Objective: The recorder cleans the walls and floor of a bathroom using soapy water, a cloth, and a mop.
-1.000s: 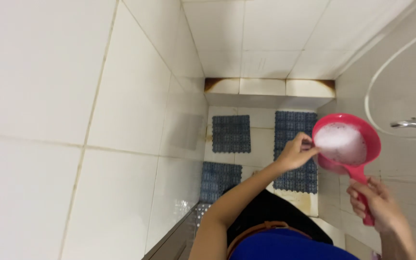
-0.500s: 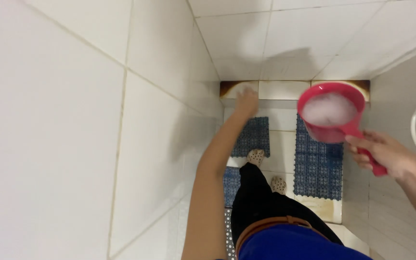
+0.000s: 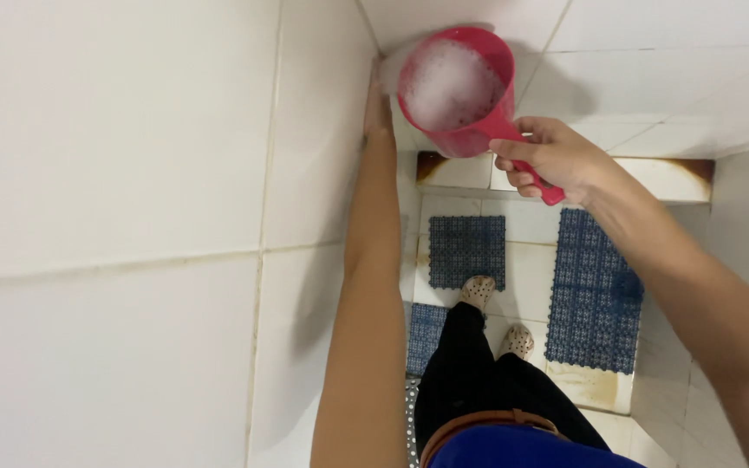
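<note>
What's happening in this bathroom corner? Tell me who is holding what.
A person stands in a white-tiled corner, seen from above. Their right hand grips the handle of a red plastic dipper filled with white soapy foam, held up near the corner. Their left hand lies flat against the white tiled wall beside the dipper. Below, their feet in pale slippers stand among blue perforated floor mats.
</note>
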